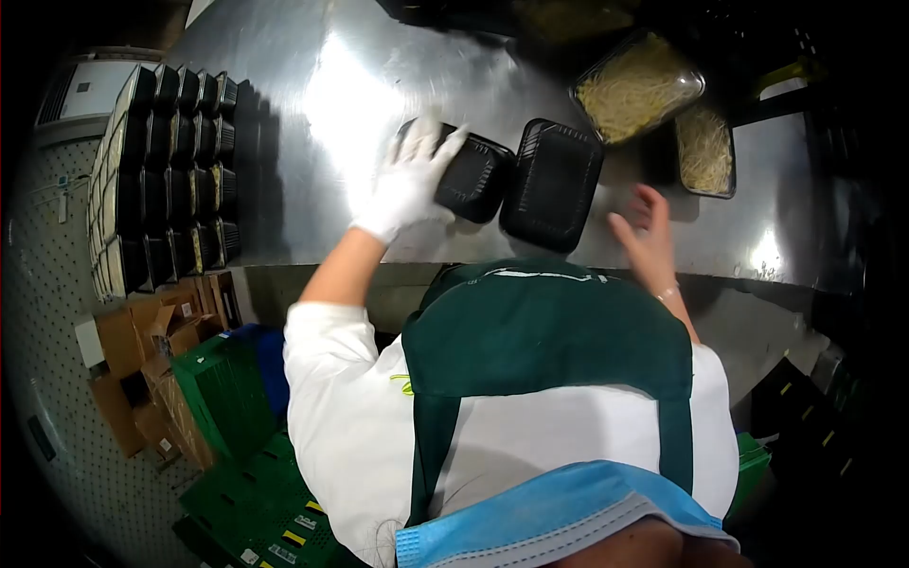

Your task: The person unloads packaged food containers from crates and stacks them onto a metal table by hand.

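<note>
My left hand (407,185), in a white glove, lies with fingers spread on a black plastic tray (476,180). Right beside that tray is a second black plastic tray (553,185); both seem to lie bottom up, so whatever they hold is hidden. My bare right hand (649,239) hovers at the table's near edge, right of the second tray, slightly blurred, thumb and fingers apart and nothing between them. Beyond it are a clear-topped tray of pale, thin sprout-like strands (639,90) and a smaller tray of similar strands (705,151).
The steel table (284,189) carries a stack of several filled black trays (170,180) at its left end. Cardboard boxes (156,350) and green plastic crates (227,388) stand on the floor at left. Dark shapes lie along the far edge.
</note>
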A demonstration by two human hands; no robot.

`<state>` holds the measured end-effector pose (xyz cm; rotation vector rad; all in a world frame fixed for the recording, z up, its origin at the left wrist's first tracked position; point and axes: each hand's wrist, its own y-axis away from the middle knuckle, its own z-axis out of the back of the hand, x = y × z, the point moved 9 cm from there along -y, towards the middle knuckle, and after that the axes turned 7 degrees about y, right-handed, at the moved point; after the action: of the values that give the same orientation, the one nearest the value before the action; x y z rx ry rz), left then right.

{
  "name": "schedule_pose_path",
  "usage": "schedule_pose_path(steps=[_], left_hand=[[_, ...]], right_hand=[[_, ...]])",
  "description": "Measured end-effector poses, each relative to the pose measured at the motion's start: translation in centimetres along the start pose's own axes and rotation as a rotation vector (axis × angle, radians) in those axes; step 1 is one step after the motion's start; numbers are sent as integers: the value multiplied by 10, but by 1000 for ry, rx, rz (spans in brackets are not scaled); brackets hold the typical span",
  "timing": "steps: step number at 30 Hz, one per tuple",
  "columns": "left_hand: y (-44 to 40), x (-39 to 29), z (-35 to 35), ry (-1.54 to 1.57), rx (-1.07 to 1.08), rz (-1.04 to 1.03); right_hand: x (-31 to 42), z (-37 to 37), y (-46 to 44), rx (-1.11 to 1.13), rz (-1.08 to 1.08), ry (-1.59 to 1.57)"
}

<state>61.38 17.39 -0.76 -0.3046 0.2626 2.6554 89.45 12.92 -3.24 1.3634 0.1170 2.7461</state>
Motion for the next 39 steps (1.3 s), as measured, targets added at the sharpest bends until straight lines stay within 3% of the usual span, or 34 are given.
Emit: schedule_pose_path(steps=[1, 3, 5, 7, 9, 11, 13, 15, 17, 19, 20, 21, 23, 25, 27, 29, 30, 31, 32, 33, 34, 35, 37, 38, 39], left_hand=[[-9, -1, -4, -40, 7, -90], [-22, 1, -6, -9, -1, -214], [-23, 3, 3, 61, 104, -117], [1, 15, 26, 171, 56, 41], [40, 71, 35, 526, -292, 18], [91, 117, 57, 1049, -588, 136], [123, 181, 28, 1672, -738, 235], [145, 194, 5, 2284, -762, 115], [171, 210, -10, 2300, -907, 319], [185, 245, -61, 2242, -672, 635], [182, 241, -57, 2306, -557, 377], [200, 242, -53, 2011, -283, 521], [242, 262, -32, 1486, -388, 748], [250, 269, -20, 1590, -420, 731], [236, 247, -1, 1595, -252, 632], [211, 241, 24, 1520, -342, 632], [192, 250, 28, 1540, -445, 626], [177, 260, 41, 1370, -466, 663], [162, 268, 51, 1149, -370, 713], [157, 272, 53, 1152, -371, 715], [155, 276, 50, 1154, -302, 753], [158, 279, 46, 1152, -238, 796], [187, 282, 44, 1326, -320, 770], [204, 290, 33, 1248, -328, 820], [221, 307, -15, 1407, -314, 903]], right_hand=[[8, -23, 1, 23, -23, 39], [52, -51, 6, -117, 231, 262], [79, -74, 5, -150, 261, 378], [84, -89, 2, -175, 241, 588], [86, -104, 0, -134, 141, 708], [87, -107, -2, -127, 44, 684], [92, -111, -3, -118, -9, 679], [93, -118, -3, -88, -96, 778], [100, -125, -3, -108, -135, 786], [105, -122, -7, -160, -165, 773], [103, -116, -9, -213, -39, 701], [107, -114, -8, -249, 95, 628], [129, -139, -8, -3, -64, -413], [161, -172, 1, 84, -252, -1060], [185, -204, -23, 340, -79, -1191], [206, -251, -32, 555, 70, -1595], [225, -269, -32, 663, 46, -1625], [244, -283, -28, 773, 20, -1652], [259, -294, -20, 875, -10, -1681], [268, -299, -12, 977, -41, -1708], [249, -305, -15, 878, -180, -1667], [256, -297, -5, 929, -96, -1715], [204, -292, -5, 659, -249, -1556], [194, -287, -1, 666, -272, -1517], [189, -280, -1, 662, -278, -1490]])
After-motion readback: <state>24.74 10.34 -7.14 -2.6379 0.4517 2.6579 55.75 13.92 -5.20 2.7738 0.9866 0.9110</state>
